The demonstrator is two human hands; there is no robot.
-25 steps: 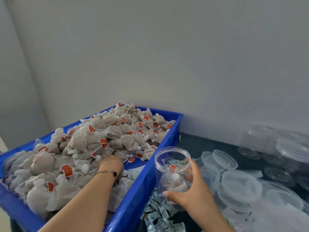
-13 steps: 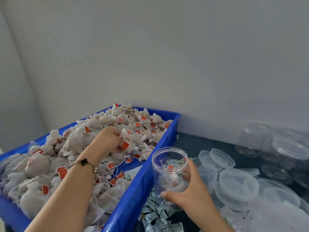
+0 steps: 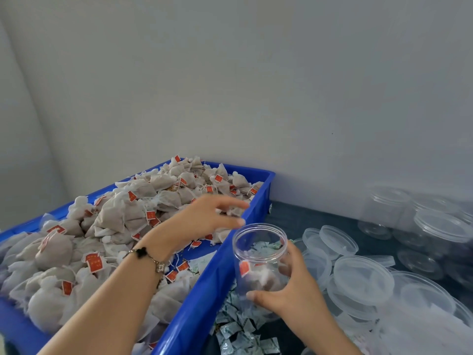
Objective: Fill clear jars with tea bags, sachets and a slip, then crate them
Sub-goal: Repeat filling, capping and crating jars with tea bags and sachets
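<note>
A blue crate (image 3: 204, 298) at the left holds a heap of beige tea bags (image 3: 122, 219) with red tags. Just right of its rim stands a clear jar (image 3: 258, 242) with no lid on; a few tea bags, one showing a red tag, lie in its bottom. My right hand (image 3: 289, 295) grips the jar's lower right side, thumb in front. My left hand (image 3: 204, 219), a bracelet on its wrist, hovers over the crate's right edge beside the jar mouth. Its fingers are stretched out and hold nothing that I can see.
Small green-and-white sachets (image 3: 238, 334) lie on the dark table below the jar. Several clear lids (image 3: 363, 280) are spread to the right, with empty clear jars (image 3: 389, 208) behind them by the wall. White plastic lies at the bottom right.
My left hand lifted a tea bag from the heap and swung right to the jar mouth; its fingers are now spread, and a tagged bag lies in the jar. The right hand stayed put.
</note>
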